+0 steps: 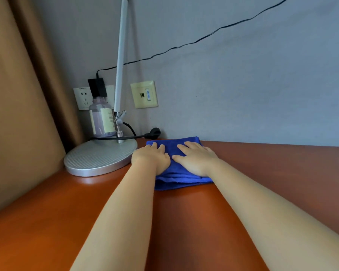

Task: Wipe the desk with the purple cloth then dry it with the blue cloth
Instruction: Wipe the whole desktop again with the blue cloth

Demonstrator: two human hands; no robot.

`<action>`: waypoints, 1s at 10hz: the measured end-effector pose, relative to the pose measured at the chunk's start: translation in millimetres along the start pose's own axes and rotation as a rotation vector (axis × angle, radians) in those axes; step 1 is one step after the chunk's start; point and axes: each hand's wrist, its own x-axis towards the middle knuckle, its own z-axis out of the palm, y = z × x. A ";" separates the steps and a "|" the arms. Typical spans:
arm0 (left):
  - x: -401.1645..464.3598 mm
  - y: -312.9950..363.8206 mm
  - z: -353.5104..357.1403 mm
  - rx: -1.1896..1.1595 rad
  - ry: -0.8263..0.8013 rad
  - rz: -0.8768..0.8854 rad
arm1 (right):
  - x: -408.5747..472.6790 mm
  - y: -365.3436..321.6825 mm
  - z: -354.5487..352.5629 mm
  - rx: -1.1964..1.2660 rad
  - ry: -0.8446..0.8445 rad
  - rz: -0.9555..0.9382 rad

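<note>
A folded blue cloth (176, 178) lies on the orange-brown desk (184, 222), close to the back wall. My left hand (152, 158) presses flat on the cloth's left part, fingers straight and pointing to the wall. My right hand (196, 158) lies flat on its right part, fingers spread. Both arms reach forward over the desk. The purple cloth is not in view.
A desk lamp with a round silver base (100, 157) stands just left of the cloth, its white arm (120, 61) rising up. Behind it is a clear bottle (101, 118). A black plug (154, 133) and cable lie by the wall. A brown curtain (18, 114) hangs at left.
</note>
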 end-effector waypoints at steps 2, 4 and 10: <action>25.9 16.4 -11.4 0.003 0.050 -0.073 | 32.6 16.7 -5.5 0.003 0.015 -0.002; 19.7 12.5 -2.7 -0.181 0.053 -0.027 | 18.1 15.6 -5.7 0.002 0.007 0.008; -187.8 68.6 -4.3 -0.322 -0.011 0.123 | -201.9 6.4 -1.7 0.028 -0.013 0.075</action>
